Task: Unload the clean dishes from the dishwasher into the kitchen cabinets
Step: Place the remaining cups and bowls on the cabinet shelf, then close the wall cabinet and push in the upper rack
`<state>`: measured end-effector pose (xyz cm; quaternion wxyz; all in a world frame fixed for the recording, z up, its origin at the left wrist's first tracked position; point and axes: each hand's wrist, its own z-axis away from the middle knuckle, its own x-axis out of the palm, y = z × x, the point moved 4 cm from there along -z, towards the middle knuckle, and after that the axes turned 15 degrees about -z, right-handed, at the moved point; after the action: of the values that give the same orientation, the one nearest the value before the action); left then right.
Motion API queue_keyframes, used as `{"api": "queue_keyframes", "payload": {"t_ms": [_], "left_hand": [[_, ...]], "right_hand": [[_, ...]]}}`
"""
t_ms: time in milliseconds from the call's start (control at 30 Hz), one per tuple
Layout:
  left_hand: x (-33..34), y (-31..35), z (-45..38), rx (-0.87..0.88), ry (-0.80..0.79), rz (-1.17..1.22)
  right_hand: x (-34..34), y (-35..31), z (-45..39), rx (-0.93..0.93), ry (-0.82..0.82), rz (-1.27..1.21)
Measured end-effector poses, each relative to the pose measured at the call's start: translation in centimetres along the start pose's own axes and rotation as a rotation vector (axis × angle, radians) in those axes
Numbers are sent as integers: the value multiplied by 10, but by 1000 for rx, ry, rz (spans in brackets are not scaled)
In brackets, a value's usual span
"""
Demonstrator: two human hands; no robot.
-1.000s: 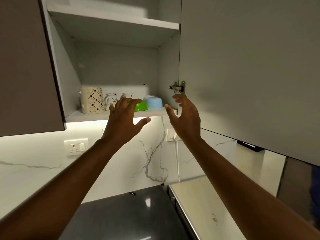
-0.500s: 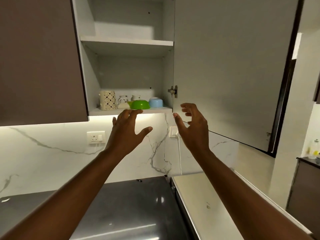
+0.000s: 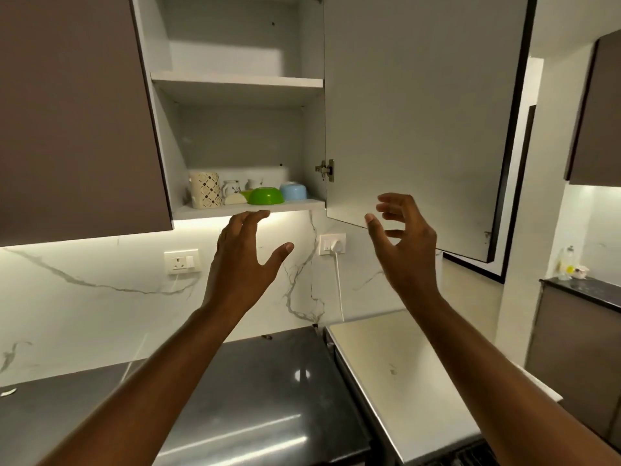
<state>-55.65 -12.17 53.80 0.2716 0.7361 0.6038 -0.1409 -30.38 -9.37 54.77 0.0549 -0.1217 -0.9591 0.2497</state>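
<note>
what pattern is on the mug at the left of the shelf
Cream mug with a dark diamond lattice; head view.

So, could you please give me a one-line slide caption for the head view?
Both empty hands, left and right, raised below an open cabinet holding a green bowl and mugs.

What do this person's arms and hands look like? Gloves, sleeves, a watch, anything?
Nothing is worn that shows. The left hand and the right hand are bare: no gloves, no rings visible, no watch or band at either wrist. Both forearms are bare as far as the picture's lower edge, so no sleeve comes into view. No markings can be made out.
</note>
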Motion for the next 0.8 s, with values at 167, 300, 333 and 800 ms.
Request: {"api": "queue_keyframes", "payload": {"t_ms": [167,300,333,800], "left_hand": [[-11,-4,16,39,11,80],[-9,9,33,53,-31,150],[-9,14,37,57,-46,168],[-9,80,40,55,-163,270]], "right_hand": [[-31,-18,6,-15,114,24],[-66,-34,16,-73,275,62],[-78,-38,17,-101,333,97],[-139,21,4,226,350,-1]]}}
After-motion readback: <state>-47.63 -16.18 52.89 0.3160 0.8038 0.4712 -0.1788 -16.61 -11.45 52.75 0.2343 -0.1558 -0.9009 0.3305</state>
